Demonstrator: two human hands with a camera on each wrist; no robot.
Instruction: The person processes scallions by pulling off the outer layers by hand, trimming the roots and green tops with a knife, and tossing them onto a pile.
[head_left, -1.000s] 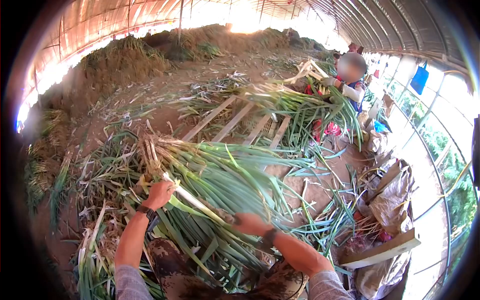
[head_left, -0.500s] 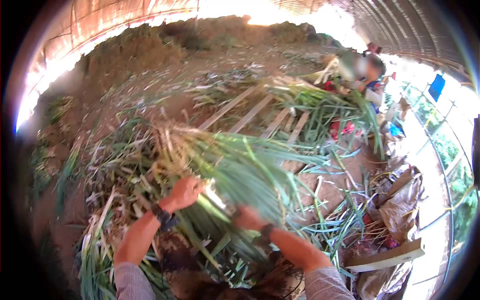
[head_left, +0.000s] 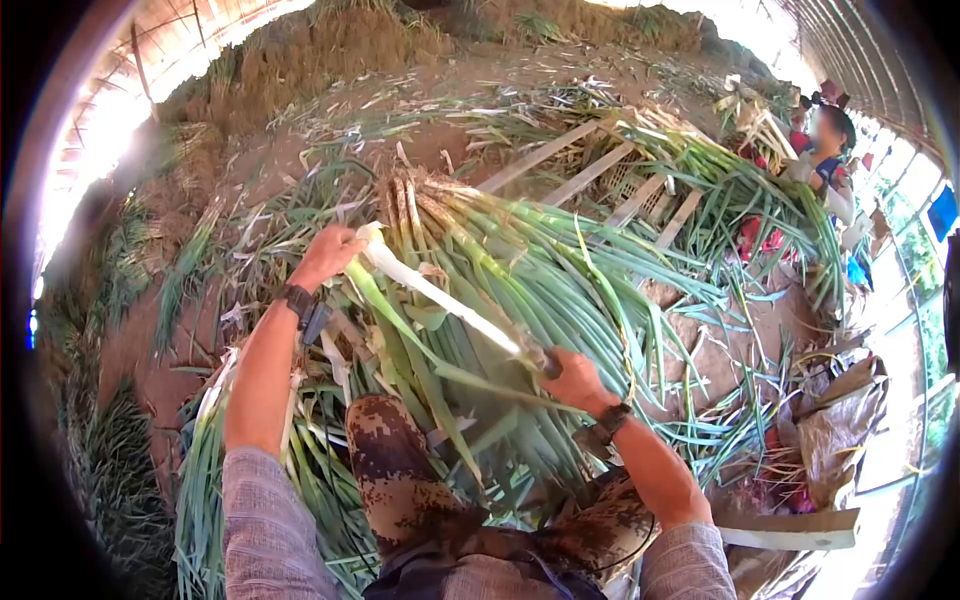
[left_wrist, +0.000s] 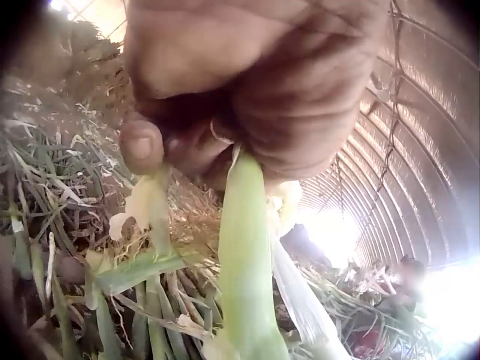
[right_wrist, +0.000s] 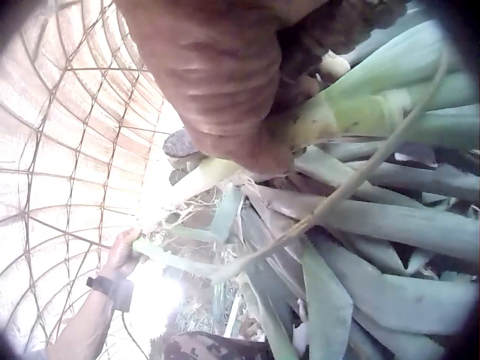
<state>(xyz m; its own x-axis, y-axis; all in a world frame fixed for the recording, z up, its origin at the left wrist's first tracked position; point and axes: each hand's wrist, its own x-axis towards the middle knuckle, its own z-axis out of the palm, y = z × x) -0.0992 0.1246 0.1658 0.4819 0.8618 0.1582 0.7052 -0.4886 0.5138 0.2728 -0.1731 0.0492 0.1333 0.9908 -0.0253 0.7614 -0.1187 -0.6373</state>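
Observation:
A long green onion (head_left: pixel 445 299) with a white shank slants between the two hands in the head view. My left hand (head_left: pixel 330 257), near its upper left end, has curled fingers gripping a pale green outer leaf (left_wrist: pixel 247 262), which hangs down as a strip beside the shank. My right hand (head_left: pixel 577 383) grips the onion's stalk further down, where it turns green; a dark wrap (right_wrist: pixel 180 142) shows at a digit in the right wrist view. Under and behind the hands lies a big heap of green onions (head_left: pixel 540 260), roots toward the upper left.
Wooden slats (head_left: pixel 590 175) stand beyond the heap, with more onions on them and another person (head_left: pixel 825 165) at the far right. Loose leaves litter the soil. A board (head_left: pixel 790 530) and crumpled sacks (head_left: pixel 845 430) lie at right. Camouflage-clad knees (head_left: pixel 400 470) frame the work.
The head view has tilted down and shifted. My hands first came nearer each other, then spread wider along the onion. The outer leaf now hangs apart from the shank.

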